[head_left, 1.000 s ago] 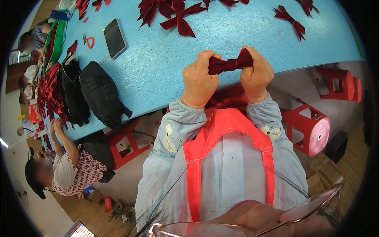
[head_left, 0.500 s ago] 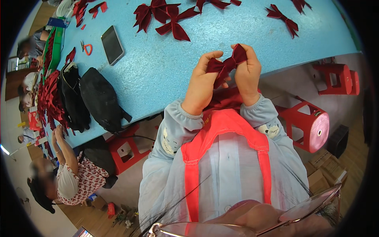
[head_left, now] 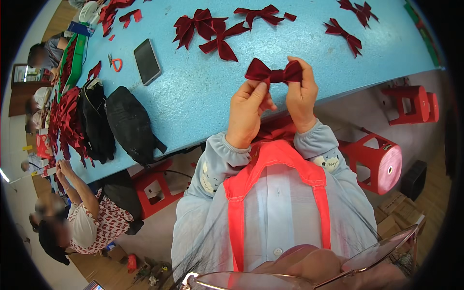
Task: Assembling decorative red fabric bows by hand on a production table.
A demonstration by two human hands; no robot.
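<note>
Between my two hands is a dark red velvet bow (head_left: 275,75), held up over the table's near edge with its loops spread sideways. My left hand (head_left: 249,108) pinches the lower left part of the bow between thumb and fingers. On the other side, my right hand (head_left: 300,92) is closed on the right loop, the index finger behind it and the thumb in front. The bow's tails are mostly hidden by my left fingers. Beyond it on the table lie finished-looking red bows, among them one with spread tails (head_left: 220,41) and another farther right (head_left: 344,36).
On the blue table (head_left: 188,92) lie a phone (head_left: 147,62), red-handled snips (head_left: 116,64), black pouches (head_left: 128,123) and a heap of red ribbon (head_left: 67,118). A green tray (head_left: 75,63) stands beyond. Co-workers sit along the left. Red stools (head_left: 369,162) stand at right.
The bow has turned from a slant to nearly level and moved slightly away from me. My left fingers have shifted from its left loop to below it. The view has shifted a little.
</note>
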